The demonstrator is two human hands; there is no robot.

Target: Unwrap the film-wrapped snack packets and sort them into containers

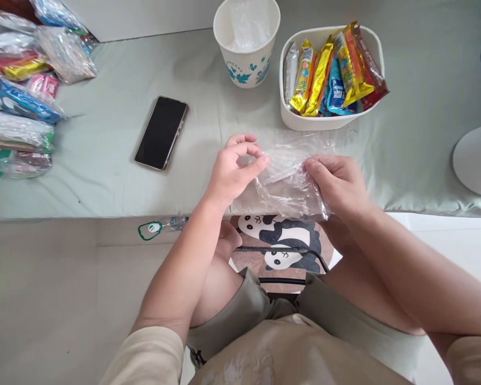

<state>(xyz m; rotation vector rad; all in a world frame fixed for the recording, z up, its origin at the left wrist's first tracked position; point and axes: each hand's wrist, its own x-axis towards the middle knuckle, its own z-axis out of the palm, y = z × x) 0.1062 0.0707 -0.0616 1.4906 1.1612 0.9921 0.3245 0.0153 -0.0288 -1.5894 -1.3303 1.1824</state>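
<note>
A crumpled clear plastic bag (pixel 291 188) is stretched between my two hands, above the front edge of the green-covered surface. My left hand (pixel 233 170) pinches the bag's left upper edge between thumb and index finger, its other fingers curled. On the opposite side, my right hand (pixel 339 182) grips the bag between thumb and bent fingers. No contents show through the film. Just behind the hands stands a white tub (pixel 316 123) of wrapped snack bars (pixel 320 77). Left of it is a paper cup (pixel 246 67) with blue leaf prints, holding folded clear plastic (pixel 250 27).
A black phone (pixel 161 132) lies left of my hands. Bagged, wrapped snacks (pixel 24 101) are heaped at the far left. A white rounded object (pixel 479 158) sits at the right edge. Below the surface are a panda-print stool (pixel 284 235) and a bottle (pixel 176 223).
</note>
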